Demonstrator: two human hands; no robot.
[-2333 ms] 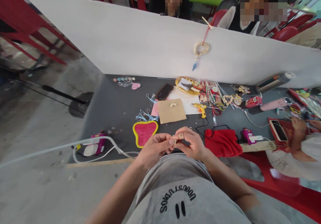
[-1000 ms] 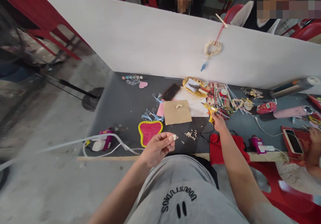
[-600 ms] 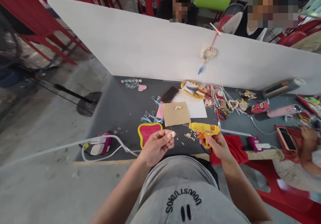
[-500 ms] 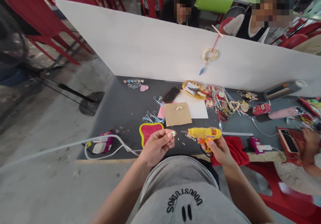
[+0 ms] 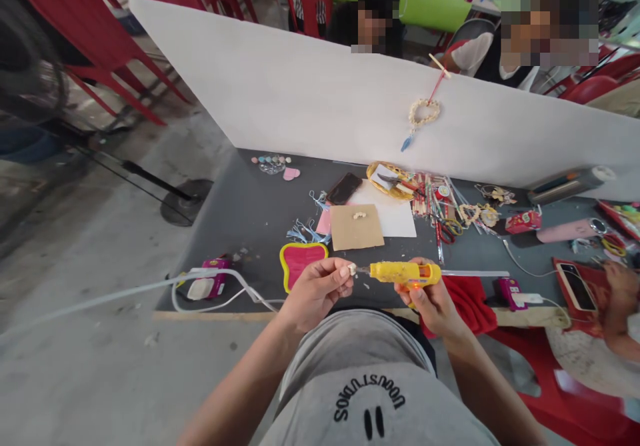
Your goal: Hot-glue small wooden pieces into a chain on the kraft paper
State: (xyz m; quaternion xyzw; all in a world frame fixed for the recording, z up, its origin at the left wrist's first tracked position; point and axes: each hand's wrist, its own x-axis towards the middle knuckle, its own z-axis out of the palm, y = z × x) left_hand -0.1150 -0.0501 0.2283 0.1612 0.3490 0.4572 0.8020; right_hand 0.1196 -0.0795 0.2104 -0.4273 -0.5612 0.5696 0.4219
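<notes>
My left hand [image 5: 320, 289] pinches a small cream-coloured piece [image 5: 352, 269] between thumb and fingertips; its exact kind is too small to tell. My right hand [image 5: 431, 299] is wrapped round a yellow hot glue gun [image 5: 405, 273], a clear glue stick [image 5: 475, 273] poking out of its back and an orange light glowing near the grip. The gun's nozzle points left and is at or very near the cream piece. Just beyond my hands, a short row of similar cream pieces [image 5: 359, 216] lies on a brown cardboard square [image 5: 350, 233].
A pink tray with a yellow rim [image 5: 286, 269] lies beside my left hand. Behind are a dark phone [image 5: 344, 188], blue tassels [image 5: 306, 231], a gold basket [image 5: 373, 171] and scissors [image 5: 450, 229]. A white partition [image 5: 310, 93] bears a hanging heart ornament [image 5: 411, 116]. A co-worker's hand [image 5: 621, 283] is at right.
The glue gun and the cream piece have come together, closing the gap between nozzle and piece. My view has shifted slightly.
</notes>
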